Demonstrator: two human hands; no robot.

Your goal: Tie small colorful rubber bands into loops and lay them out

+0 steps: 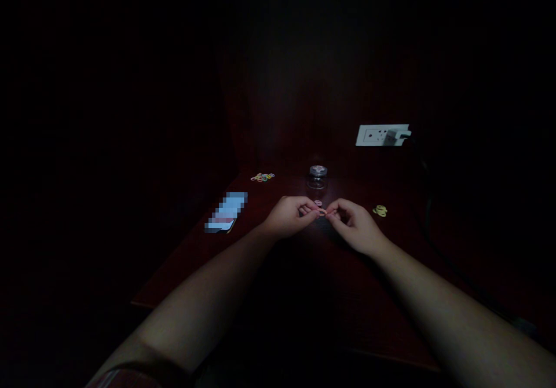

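An orange hair tie (322, 211) is pinched at both ends, its left side by my left hand (292, 215) and its right side by my right hand (355, 223). The two hands meet low over the dark red table (278, 295). Just behind the fingertips lies a pink hair tie (318, 202). Farther back stands a clear round jar (318, 178) with a lid on top. Several yellow hair ties (380, 210) lie in a small pile right of my right hand. A pile of mixed-colour hair ties (263, 177) rests at the back left.
Left of my left hand lies a phone (226, 212) with a lit, blurred screen. A white wall socket (382, 135) holds a plug (398, 135), and a dark cable (428, 214) runs down the right side. The surroundings are very dark.
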